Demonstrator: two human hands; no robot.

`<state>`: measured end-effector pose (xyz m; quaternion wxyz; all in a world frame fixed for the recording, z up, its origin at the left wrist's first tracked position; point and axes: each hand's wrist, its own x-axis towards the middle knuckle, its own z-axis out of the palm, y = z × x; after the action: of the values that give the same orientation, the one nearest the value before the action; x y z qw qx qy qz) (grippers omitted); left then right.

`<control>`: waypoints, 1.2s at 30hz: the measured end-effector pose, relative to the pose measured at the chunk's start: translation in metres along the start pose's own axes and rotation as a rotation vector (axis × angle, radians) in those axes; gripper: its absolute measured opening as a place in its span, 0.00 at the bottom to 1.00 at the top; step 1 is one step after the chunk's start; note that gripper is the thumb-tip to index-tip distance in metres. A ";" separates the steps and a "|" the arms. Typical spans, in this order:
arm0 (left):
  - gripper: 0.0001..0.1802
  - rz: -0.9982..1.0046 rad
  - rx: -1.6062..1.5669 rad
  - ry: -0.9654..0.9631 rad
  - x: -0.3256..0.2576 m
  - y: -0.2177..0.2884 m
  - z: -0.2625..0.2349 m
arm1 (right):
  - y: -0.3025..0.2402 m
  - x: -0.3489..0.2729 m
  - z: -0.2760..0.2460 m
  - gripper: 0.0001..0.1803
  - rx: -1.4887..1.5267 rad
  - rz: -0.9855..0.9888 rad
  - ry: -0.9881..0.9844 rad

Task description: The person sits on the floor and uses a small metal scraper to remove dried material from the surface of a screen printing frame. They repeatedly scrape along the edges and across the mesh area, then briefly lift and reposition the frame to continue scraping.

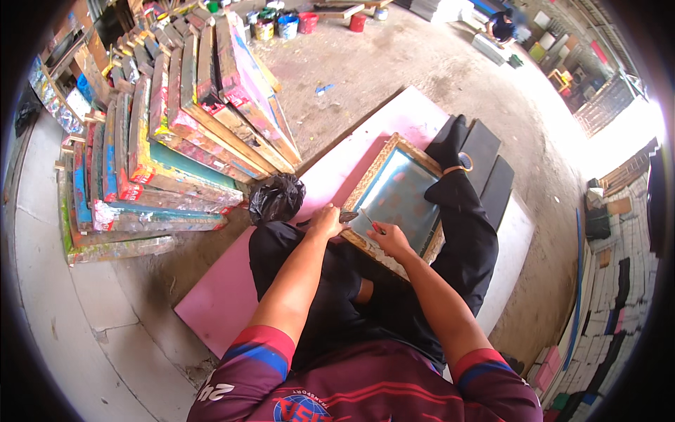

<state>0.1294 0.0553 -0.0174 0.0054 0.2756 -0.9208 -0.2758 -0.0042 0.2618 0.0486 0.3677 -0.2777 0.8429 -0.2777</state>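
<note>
A wooden frame (370, 171) with bluish-grey mesh (402, 200) stretched across it lies in front of me, between my legs. My left hand (326, 223) is closed at the frame's near left edge around a pair of dark pliers (348, 216), whose handles are mostly hidden by the fingers. In my right hand (394, 241), over the near part of the mesh, is a screwdriver (378, 227) with a red and black handle. Its thin shaft points up and left toward the pliers. Whether the tip touches the frame is too small to tell.
I sit on a pink board (218, 288) on the floor. Paint-stained wooden frames (176, 133) lean in a row at left. A black plastic bag (276, 198) sits by my left knee. Black slabs (485, 169) lie by my right foot. Buckets (287, 26) and another person (500, 28) are farther off.
</note>
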 end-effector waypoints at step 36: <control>0.42 -0.221 0.072 0.050 0.087 0.065 -0.021 | 0.193 0.049 -0.161 0.25 0.071 0.416 0.960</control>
<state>0.0267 0.0453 0.0212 -0.0120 0.3824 -0.8937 -0.2344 -0.2078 0.4046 -0.0109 -0.0032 0.0668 0.9440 -0.3232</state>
